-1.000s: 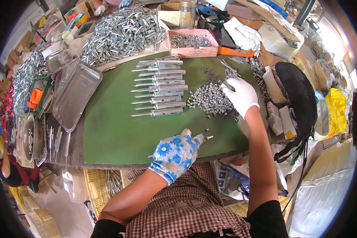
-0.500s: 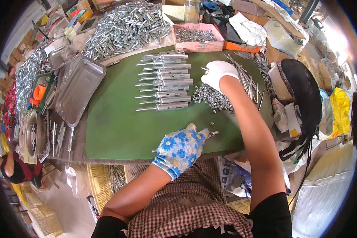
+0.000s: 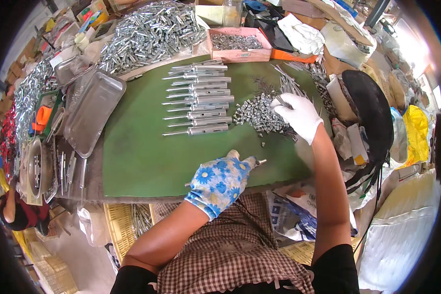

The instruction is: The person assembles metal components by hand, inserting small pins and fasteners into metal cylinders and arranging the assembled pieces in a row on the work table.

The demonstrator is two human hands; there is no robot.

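Observation:
My left hand (image 3: 219,182), in a blue-flowered glove, is closed around a slim metal rod-like part (image 3: 261,162) whose ends stick out on both sides, low over the green mat (image 3: 147,166). My right hand (image 3: 301,117), in a white glove, has its fingers pinched at the right edge of a heap of small silvery metal pieces (image 3: 255,113). Something grey shows at its fingertips, too small to name. Just beyond lie thin metal rods (image 3: 288,81). Left of the heap, a row of metal tubes with thin pointed shafts (image 3: 208,100) lies across the mat.
Behind the mat are a large heap of metal tubes (image 3: 154,36) and a pink box (image 3: 241,54) of small parts. A metal tray (image 3: 94,115) stands at the left. On the right hangs a black bag (image 3: 370,117); a yellow crate (image 3: 120,230) sits below the mat's edge.
My right hand has moved back toward me and to the right, from the far side of the small pieces to their right edge. My left hand keeps its hold nearly in place.

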